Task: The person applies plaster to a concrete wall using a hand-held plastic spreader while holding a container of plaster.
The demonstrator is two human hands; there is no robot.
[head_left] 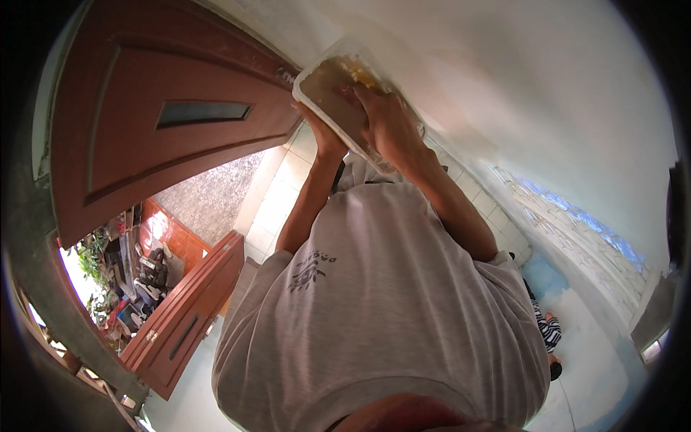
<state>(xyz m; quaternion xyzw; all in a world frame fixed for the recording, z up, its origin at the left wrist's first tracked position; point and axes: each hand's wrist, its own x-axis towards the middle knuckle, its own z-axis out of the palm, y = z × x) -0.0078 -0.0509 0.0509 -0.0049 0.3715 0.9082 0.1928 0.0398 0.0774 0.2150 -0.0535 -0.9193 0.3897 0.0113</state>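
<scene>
A rectangular plastic tub [301,81] with a pale rim and a brownish inside is held up close to the wall. My left hand [322,130] grips it from its near left side, the fingers partly hidden beneath. Over the near right edge my right hand [389,121] reaches into the tub, fingers bent and drawn together. Some yellowish stuff [359,73] lies in the far part of the tub, just beyond those fingertips. What the right fingers hold, if anything, I cannot make out.
A reddish-brown door [144,79] with a narrow glass pane stands to the left. Below it is a second door leaf [188,309], with plants and clutter outside. The pale wall [547,93] rises beside the tub. At lower right a person in striped clothing [548,327] is on the floor.
</scene>
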